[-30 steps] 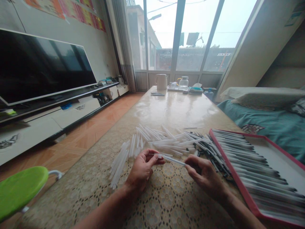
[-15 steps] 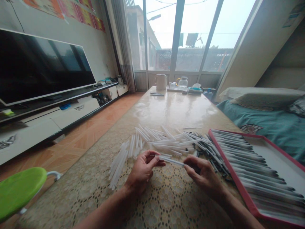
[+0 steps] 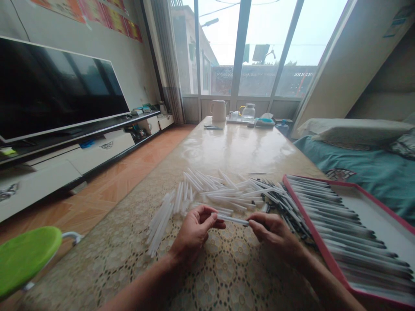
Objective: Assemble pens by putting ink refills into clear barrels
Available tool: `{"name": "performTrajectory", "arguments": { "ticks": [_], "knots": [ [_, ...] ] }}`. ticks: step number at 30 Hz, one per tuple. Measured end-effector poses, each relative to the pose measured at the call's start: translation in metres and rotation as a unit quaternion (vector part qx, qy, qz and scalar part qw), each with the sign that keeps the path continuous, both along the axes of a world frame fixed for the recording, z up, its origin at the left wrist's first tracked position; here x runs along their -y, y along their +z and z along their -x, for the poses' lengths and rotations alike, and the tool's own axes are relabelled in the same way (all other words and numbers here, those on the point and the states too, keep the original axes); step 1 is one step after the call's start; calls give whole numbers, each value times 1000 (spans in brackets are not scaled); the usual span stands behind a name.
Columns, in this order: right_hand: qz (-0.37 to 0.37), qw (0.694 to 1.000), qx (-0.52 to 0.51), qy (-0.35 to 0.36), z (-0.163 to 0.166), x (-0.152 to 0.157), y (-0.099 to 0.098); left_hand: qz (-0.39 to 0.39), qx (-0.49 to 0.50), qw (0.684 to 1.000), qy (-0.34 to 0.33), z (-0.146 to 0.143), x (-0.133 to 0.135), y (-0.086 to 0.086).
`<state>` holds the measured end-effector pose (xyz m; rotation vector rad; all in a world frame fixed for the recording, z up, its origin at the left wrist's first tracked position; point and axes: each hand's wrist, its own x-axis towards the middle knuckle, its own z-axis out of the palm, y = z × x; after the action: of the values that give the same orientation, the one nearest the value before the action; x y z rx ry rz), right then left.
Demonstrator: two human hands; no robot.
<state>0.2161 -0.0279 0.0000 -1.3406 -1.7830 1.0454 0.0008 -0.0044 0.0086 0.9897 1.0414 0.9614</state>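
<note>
Two hands [image 3: 193,228] hold one white tube [image 3: 232,219] near one box [image 3: 368,211].

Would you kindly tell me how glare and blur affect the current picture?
Head view: daylight through the window throws whitish glare on the far part of the table; head view, lower right: boxed pens smear together; head view, centre: the held tube lacks fine detail.

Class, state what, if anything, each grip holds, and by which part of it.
Both hold one white tube: the left grip pinches it near one end, the right grip near the other.
</note>
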Motion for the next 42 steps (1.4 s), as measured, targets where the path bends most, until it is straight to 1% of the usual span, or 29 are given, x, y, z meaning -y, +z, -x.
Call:
{"name": "performTrajectory", "arguments": {
  "ticks": [2,4,6,8,10,14,17,20,22,26,28,31,34,37,40,42],
  "knots": [
    [11,1000,-18,8,1,1,2,-1,-1,1000,-5,0,0,0],
    [0,1000,-10,19,1,2,3,3,-7,1000,1,-1,1,2],
    [-39,998,39,15,0,3,3,14,-13,1000,12,-1,1,4],
    [-94,989,113,-4,0,4,1,27,-17,999,18,-1,2,7],
    [-150,970,191,-10,0,6,1,34,-16,999,15,0,2,9],
    [-242,915,324,3,6,7,5,22,2,1000,14,0,2,6],
    [-282,888,364,5,12,8,7,-25,37,999,-4,1,1,-2],
    [-299,878,374,-1,15,10,3,-72,55,996,-14,1,-1,-8],
    [-284,886,367,-2,16,10,-1,-83,43,996,-15,1,-1,-11],
    [-203,934,294,-1,15,11,-5,-78,17,996,-26,1,1,-13],
    [-158,957,243,7,14,11,-3,-81,20,996,-39,1,3,-12],
    [-99,979,178,21,11,12,5,-91,39,994,-53,-1,7,-8],
    [-51,990,125,33,8,12,12,-107,58,991,-57,-2,10,-2],
    [-17,995,88,52,5,11,12,-110,62,990,-66,-3,9,-1],
    [-11,996,69,58,5,8,7,-100,57,990,-76,-3,4,-3],
    [-22,995,80,50,6,6,5,-94,54,991,-80,-2,-1,-6]
  ]
}}
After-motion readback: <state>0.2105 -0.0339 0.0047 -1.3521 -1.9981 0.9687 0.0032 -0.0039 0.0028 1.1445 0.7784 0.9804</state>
